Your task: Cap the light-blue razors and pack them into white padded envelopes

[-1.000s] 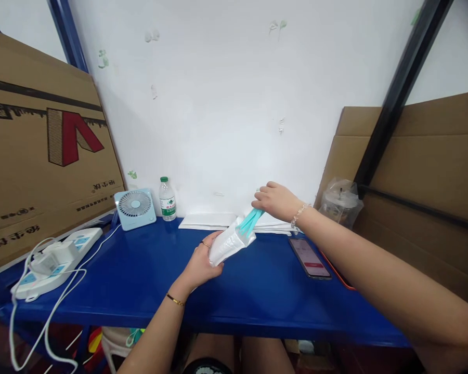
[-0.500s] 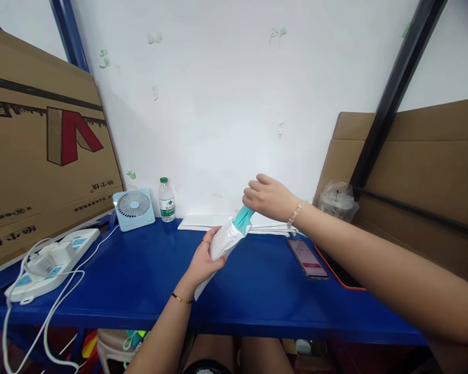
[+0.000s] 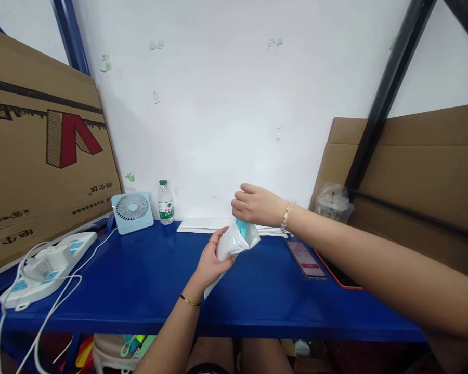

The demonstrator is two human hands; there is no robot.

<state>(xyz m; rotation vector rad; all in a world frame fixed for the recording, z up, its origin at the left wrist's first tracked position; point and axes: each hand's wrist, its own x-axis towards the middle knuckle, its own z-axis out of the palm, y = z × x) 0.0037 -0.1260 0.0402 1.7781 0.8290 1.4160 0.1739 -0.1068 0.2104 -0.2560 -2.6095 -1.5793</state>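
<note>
A white mailer bag [image 3: 231,244] is held above the blue table by my left hand [image 3: 213,264], its fingers wrapped round the bag's middle. The bag tilts up to the right, and its mouth gapes open. Just over that mouth, my right hand [image 3: 253,205] is closed on a teal, soft-looking item [image 3: 241,227]. Only a small part of this item shows between my fingers and the bag; its lower end is inside the bag, so its kind is unclear.
Flat white bags [image 3: 203,225] lie along the wall. A small blue fan [image 3: 132,212] and a water bottle [image 3: 166,203] stand back left, near a power strip [image 3: 49,267] with cables. A phone [image 3: 306,258] and an orange-edged device [image 3: 341,275] lie right, beside cardboard [image 3: 421,192].
My right hand has come down and left towards the bag, and less of the teal item shows. The bag has shifted slightly right and its mouth is wider.
</note>
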